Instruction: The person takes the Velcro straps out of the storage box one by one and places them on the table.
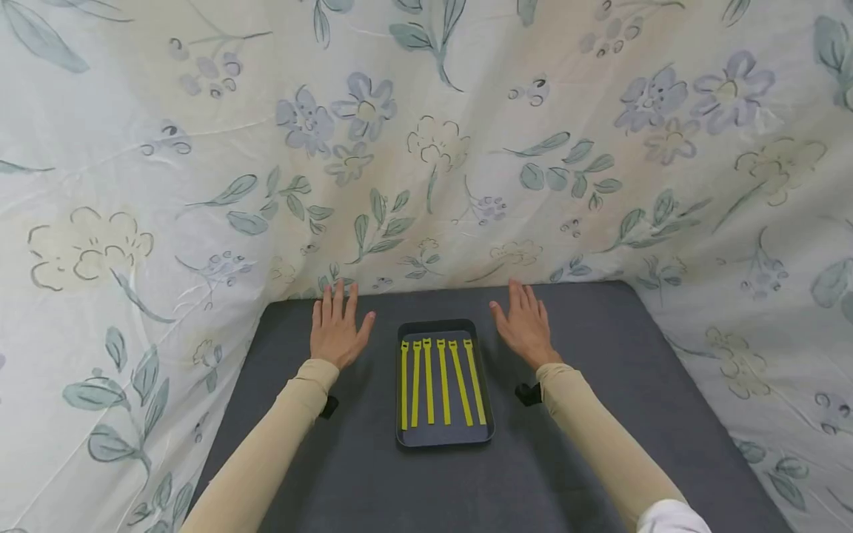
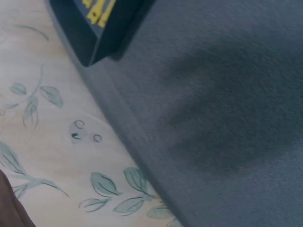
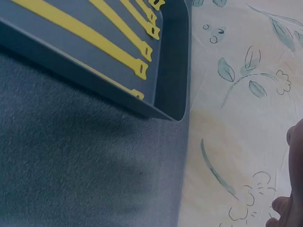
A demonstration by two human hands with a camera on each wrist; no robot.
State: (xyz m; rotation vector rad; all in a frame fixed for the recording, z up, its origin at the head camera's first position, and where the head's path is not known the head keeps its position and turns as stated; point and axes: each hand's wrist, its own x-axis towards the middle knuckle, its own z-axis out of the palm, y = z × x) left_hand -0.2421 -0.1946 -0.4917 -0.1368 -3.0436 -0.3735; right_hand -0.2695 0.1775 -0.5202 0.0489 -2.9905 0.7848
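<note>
A dark shallow rectangular tray (image 1: pixel 445 440) lies between my two hands. Several yellow cable-tie straps (image 1: pixel 429 385) are laid lengthwise in it, side by side, their slotted heads at the far end; a couple slant. To the tray's left is my left hand (image 1: pixel 336 331), fingers straight and spread, holding nothing. My right hand (image 1: pixel 524 326) is on the other side, also with straight fingers and nothing in it. A shadow falls on the table in the left wrist view. The right wrist view gives a close look at the straps' heads (image 3: pixel 140 69), and part of the hand (image 3: pixel 294 175) shows at its right edge.
The dark grey table (image 1: pixel 426 485) extends around the tray on all sides. A floral cloth (image 1: pixel 433 148) hangs behind the table's far edge and along both sides. Small black devices (image 1: pixel 529 394) sit under the wrists of the beige sleeves (image 1: pixel 600 437).
</note>
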